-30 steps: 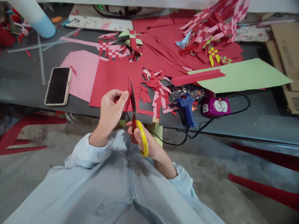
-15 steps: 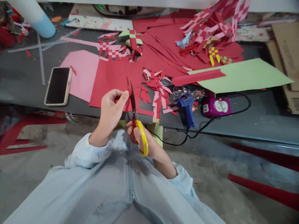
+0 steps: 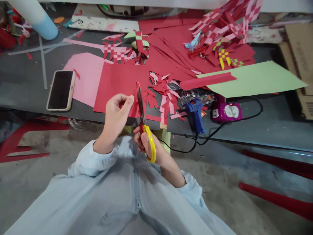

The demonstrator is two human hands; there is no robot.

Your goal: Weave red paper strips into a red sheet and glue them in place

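My left hand [image 3: 117, 114] is closed in a pinch above the red paper sheet [image 3: 117, 76]. The red paper strip in its fingers blends into the sheet behind, so its outline is hard to make out. My right hand [image 3: 151, 145] grips scissors [image 3: 151, 143] with yellow and red handles. Their blades point up and away from me, nearly closed, just right of my left fingertips. Beyond the blades lies a heap of red and pink paper scraps [image 3: 166, 88].
A phone [image 3: 61, 90] lies left on pink paper [image 3: 85, 73]. To the right are a blue glue gun [image 3: 195, 114] with a black cord, a purple box [image 3: 227, 111] and a green sheet [image 3: 254, 80]. Woven paper pieces [image 3: 227, 27] pile up at the back.
The scissor blades have come closer together and shifted slightly right, away from my left fingertips. The red strip's tip, seen upright before, no longer stands out. My left hand has barely moved.
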